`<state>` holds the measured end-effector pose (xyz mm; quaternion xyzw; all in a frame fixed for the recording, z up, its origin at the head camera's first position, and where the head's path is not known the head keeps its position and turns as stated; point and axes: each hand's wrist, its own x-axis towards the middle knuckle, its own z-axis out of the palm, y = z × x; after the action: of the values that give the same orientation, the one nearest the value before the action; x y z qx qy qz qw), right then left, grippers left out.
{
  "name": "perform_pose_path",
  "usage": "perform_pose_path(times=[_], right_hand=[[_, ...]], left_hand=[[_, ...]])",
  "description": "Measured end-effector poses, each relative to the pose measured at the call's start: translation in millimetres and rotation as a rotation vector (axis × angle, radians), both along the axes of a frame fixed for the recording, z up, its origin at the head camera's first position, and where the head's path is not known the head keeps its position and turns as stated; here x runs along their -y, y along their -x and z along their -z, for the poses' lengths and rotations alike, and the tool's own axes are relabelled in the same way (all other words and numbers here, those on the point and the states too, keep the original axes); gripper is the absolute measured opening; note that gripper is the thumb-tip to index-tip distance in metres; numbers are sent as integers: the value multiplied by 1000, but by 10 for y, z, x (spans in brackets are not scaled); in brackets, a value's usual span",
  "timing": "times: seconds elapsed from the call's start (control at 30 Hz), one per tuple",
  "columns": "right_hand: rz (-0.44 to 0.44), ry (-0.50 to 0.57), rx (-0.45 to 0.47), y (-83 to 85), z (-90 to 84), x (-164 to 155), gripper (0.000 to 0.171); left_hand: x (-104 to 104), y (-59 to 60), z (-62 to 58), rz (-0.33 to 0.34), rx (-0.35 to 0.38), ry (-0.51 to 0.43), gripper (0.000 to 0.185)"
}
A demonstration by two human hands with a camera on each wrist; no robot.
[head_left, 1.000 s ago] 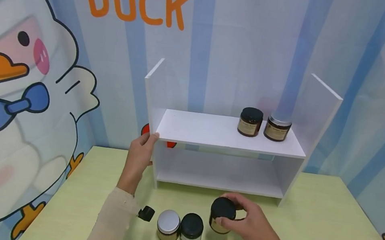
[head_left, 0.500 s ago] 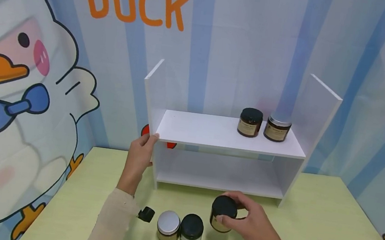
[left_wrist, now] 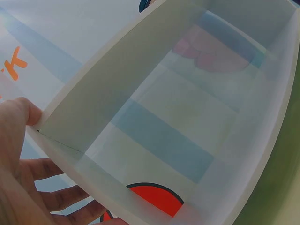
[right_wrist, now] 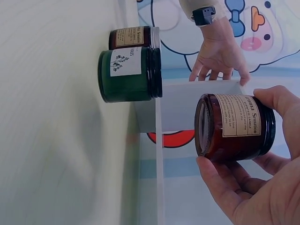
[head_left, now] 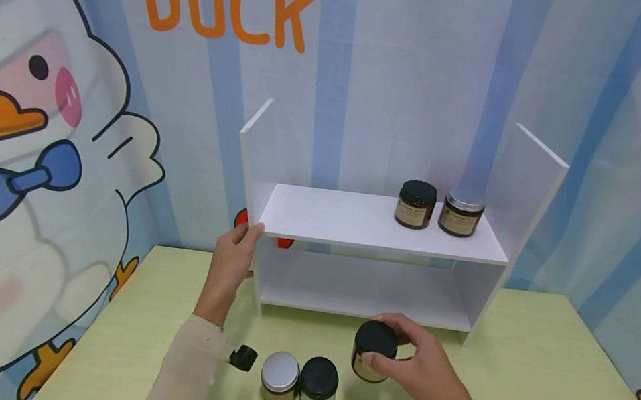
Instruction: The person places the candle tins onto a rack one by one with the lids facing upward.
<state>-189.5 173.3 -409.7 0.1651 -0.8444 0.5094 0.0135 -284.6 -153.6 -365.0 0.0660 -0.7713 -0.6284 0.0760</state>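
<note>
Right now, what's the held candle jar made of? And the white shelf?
The scented candle jar is probably amber glass, smooth and glossy: its red-brown side catches light. The white shelf looks like painted or laminated board, with a smooth finish: its panels are thin and straight, no grain showing.

At eleven o'clock in the head view, orange letters on the backdrop spelled "DUCK". In the right wrist view, the amber jar at three o'clock bore "Aroma Sensation" and "SCENTED CANDLE"; the green jar's label, at eleven, was only partly legible.
</note>
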Motion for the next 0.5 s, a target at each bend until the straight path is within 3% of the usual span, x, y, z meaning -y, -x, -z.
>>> perform_pose_path(times=[0.5], right_hand=[[36,-10,39,18,-80,-11,45]], left_hand=[[0,1,7,-2,-6,-1,70]])
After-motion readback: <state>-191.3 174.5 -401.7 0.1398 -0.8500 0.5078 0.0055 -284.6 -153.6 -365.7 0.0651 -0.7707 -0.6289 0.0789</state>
